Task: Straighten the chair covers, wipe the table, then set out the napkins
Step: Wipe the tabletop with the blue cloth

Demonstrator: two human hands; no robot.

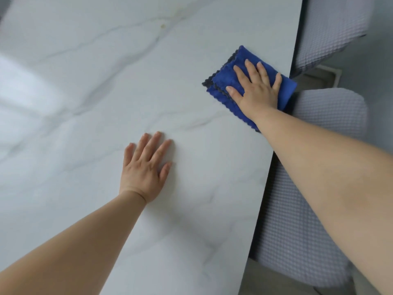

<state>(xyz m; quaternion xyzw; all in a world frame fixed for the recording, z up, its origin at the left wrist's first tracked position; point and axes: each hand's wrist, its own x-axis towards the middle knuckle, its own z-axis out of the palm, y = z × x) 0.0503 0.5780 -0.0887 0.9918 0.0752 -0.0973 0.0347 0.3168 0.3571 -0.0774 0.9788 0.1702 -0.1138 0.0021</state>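
Your two bare forearms come in from the bottom corners, and both palms lie flat on the white marble-veined table. Your left hand rests directly on the bare top, fingers straight and only lightly fanned, holding nothing; it looks like a brace.

Your right hand is the working one. It presses down on the folded blue cloth, fingers straight and spread across it, thumb out to the left, nothing pinched.

The cloth sits at the table's right edge, well ahead of your left hand. Its right corner reaches the rim and seems to hang just over it. Its long axis runs across the line of that edge, in line with your right forearm.

Beyond the rim stand chairs in grey waffle-textured covers, one just beside the cloth.

This looks like the wiping stage. From the cloth, nearly all the open top lies to the left and away from you, so the stroke should sweep inward from the rim. Keep the palm weighted so the overhanging corner doesn't drag the cloth off. No napkins are in view.
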